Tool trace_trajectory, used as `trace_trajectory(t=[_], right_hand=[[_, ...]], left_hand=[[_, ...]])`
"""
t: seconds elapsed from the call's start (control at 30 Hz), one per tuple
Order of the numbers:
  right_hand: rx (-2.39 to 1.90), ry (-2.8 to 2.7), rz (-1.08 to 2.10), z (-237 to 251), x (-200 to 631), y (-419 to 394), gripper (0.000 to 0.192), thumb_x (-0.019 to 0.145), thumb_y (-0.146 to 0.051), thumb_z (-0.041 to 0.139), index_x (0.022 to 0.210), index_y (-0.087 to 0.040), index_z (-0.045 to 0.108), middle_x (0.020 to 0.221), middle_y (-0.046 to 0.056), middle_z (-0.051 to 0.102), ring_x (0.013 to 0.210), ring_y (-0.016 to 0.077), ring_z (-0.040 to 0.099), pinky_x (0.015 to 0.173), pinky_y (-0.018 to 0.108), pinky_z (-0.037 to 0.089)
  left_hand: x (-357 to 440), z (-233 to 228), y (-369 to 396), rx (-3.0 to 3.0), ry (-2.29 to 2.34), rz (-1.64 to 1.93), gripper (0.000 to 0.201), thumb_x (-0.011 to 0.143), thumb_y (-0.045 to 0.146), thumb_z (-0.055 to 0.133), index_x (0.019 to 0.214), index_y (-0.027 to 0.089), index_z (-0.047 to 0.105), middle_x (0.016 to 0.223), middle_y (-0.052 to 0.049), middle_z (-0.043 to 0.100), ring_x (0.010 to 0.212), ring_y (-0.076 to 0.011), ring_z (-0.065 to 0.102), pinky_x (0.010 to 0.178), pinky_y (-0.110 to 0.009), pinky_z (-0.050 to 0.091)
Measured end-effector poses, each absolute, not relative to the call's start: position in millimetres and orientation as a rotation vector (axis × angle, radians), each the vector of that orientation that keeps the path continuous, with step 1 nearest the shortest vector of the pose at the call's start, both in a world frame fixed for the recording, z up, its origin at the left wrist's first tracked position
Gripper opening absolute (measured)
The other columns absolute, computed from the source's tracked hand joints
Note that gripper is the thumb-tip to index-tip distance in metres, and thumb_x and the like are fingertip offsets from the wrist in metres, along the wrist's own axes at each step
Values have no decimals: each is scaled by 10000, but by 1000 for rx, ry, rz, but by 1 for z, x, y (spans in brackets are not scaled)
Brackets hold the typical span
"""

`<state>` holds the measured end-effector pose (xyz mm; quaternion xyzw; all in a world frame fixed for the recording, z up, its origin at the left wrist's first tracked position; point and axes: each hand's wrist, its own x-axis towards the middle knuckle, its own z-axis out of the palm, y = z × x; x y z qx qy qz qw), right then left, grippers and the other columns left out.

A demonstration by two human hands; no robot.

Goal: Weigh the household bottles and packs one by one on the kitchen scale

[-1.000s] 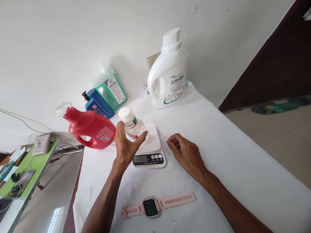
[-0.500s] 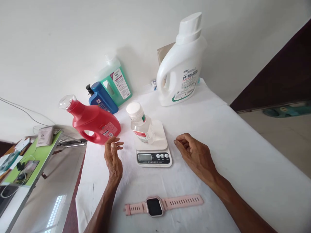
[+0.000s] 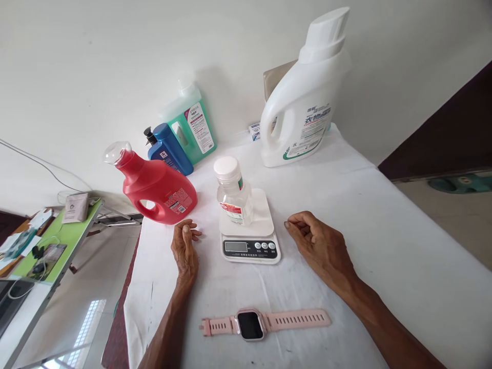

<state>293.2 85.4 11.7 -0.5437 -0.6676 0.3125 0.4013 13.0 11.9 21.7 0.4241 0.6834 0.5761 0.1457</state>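
Note:
A clear bottle with a white cap stands on the plate of a white kitchen scale. The scale's display looks blank. To the left of the scale is my left hand, its fingers loosely bent and apart, with nothing in it. Just beyond its fingertips leans a red detergent bottle. My right hand rests on the cloth to the right of the scale, fingers curled in and touching nothing but the table. Nearer to me lies a pink smartwatch, its strap laid out flat.
Toward the wall stand a blue pump bottle, a green liquid bottle and a large white detergent jug. A small box sits by the jug. A green-topped table is off to the left.
The whole view has shifted slightly, so things appear a little farther right. Both hands and the objects keep about the same places on the table.

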Motion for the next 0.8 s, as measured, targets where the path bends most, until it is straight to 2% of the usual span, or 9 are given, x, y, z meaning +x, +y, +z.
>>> trace_trajectory(t=[0.27,0.4,0.47,0.6,0.63,0.7,0.8], right_hand=[[-1373,-1695,789,12,294,86,175,925,-404,528,863,-252,590,726,6,690,610,181,616,579,306,469],[-1373,-1698,779,13,294,85,193,937,-419,526,863,-251,586,731,8,689,611,187,626,592,315,483],[-1370,-1706,789,14,294,85,208,950,-431,521,868,-251,583,736,9,686,618,192,636,606,320,495],[-1362,-1718,786,12,295,84,222,962,-446,511,876,-251,574,739,9,680,614,196,639,623,331,505],[-1360,-1718,781,12,295,84,226,963,-447,508,875,-250,573,740,10,680,618,198,642,625,332,506],[-1352,-1719,769,11,295,84,229,965,-447,506,870,-249,571,740,11,680,629,201,651,624,332,507],[-1323,-1727,738,10,295,85,232,972,-442,502,856,-250,560,727,6,675,616,196,645,611,327,501]], left_hand=[[14,24,12,1252,1955,1603,453,1038,593,431,1105,191,629,1011,-65,687,755,-165,697,675,-303,526],[31,54,8,1368,1867,1427,419,982,573,582,1213,223,600,1165,-100,681,930,-210,717,775,-356,577],[43,75,10,1510,1812,1305,529,910,527,716,1334,257,550,1280,-119,655,1045,-240,703,845,-394,588],[55,102,36,1832,1774,1182,915,759,454,878,1520,294,396,1483,-161,540,1217,-300,642,944,-470,576],[55,104,45,1889,1765,1155,937,746,445,888,1525,286,393,1489,-166,538,1242,-313,629,960,-484,570],[54,107,63,1955,1719,1077,853,746,436,891,1468,264,469,1415,-151,607,1229,-320,638,958,-483,569],[53,110,82,1940,1620,980,619,733,421,904,1255,236,627,1147,-90,743,1026,-289,712,854,-431,590]])
